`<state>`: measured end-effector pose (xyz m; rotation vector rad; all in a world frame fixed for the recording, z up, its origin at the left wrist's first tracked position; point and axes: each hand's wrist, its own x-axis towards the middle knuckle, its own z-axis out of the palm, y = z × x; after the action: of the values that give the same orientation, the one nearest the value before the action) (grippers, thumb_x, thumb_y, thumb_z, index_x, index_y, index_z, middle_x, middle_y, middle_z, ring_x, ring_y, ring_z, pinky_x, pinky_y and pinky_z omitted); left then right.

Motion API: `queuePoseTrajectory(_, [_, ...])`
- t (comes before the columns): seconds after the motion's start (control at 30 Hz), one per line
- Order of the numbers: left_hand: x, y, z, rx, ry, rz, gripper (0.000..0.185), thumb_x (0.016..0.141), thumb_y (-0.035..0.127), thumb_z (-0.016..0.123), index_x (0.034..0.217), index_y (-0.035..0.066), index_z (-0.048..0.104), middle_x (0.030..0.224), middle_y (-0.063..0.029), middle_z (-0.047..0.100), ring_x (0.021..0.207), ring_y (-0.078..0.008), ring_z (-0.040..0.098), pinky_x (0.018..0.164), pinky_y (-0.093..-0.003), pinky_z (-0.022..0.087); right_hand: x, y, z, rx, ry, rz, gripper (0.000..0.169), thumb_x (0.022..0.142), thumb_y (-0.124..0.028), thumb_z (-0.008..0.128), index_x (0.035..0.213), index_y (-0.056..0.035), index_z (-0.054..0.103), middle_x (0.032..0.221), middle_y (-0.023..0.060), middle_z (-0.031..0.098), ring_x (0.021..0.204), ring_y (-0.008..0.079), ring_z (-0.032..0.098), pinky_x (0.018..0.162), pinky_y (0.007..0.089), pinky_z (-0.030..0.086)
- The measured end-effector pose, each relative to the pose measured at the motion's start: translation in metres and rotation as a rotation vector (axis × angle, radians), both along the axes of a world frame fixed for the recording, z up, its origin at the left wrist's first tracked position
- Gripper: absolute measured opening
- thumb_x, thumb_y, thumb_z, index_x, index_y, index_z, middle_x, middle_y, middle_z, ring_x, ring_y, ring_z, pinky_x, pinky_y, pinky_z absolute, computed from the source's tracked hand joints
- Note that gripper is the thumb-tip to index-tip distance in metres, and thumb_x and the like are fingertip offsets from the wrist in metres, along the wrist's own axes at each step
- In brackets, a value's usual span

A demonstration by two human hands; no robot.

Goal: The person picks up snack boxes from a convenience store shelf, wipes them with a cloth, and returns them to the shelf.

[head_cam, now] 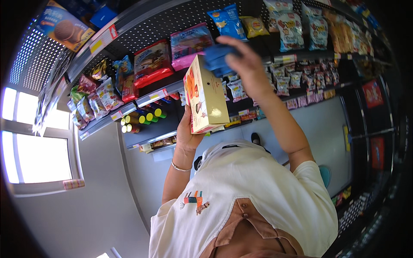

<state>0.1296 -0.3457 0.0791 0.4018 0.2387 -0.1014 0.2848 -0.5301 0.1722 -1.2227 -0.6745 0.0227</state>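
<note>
My left hand (188,132) grips the lower part of a cream cardboard food box (211,96), which I hold upright and slightly tilted before the shelves. Its narrow side and part of a printed face with food pictures are turned to me. At the box's upper right, my right hand (243,64) holds a dark blue cloth (221,59). Hand and cloth are blurred, and I cannot tell whether the cloth touches the box.
Behind the box, a shelf holds a red snack bag (153,64), a pink-and-blue bag (190,43) and blue chips (227,21). Small packets (108,93) lie at left. Yellow-lidded canisters (159,113) stand lower down. A window (42,158) is at left, a teal stool (325,175) at right.
</note>
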Motion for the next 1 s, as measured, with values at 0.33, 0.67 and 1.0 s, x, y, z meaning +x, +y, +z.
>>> queuePoseTrajectory(0.33, [0.004,0.012,-0.028,-0.17,0.058,-0.064,0.047,0.108,0.044,0.041,0.142,0.012,0.05,0.133,-0.0118,0.062,0.121,-0.0301,0.061,0.102,-0.0469,0.052,-0.104,-0.01,-0.013,-0.421,-0.617,-0.059,0.037,0.088,-0.011,0.066,0.125,-0.0095,0.067,0.131,0.0132,0.061,0.118,0.0351,0.058,0.104,0.0448,0.043])
queuePoseTrajectory(0.67, [-0.002,-0.036,0.004,0.151,-0.096,0.062,0.048,0.108,0.029,0.046,0.151,0.009,0.038,0.142,-0.0116,0.057,0.123,-0.0256,0.062,0.103,-0.0421,0.053,0.029,-0.027,-0.024,-0.152,0.122,-0.121,0.031,0.099,-0.005,0.056,0.128,-0.0017,0.064,0.117,0.0075,0.07,0.106,0.0163,0.067,0.096,0.0284,0.051])
queuePoseTrajectory(1.0, [0.019,-0.072,0.027,0.749,-0.138,0.359,0.066,0.106,0.011,0.052,0.162,0.006,0.017,0.154,-0.011,0.043,0.135,-0.0176,0.047,0.111,-0.0334,0.041,0.002,-0.031,-0.022,-0.544,-0.71,-0.279,0.044,0.083,-0.002,0.067,0.127,-0.009,0.064,0.129,0.0121,0.061,0.117,0.0342,0.056,0.102,0.0429,0.045])
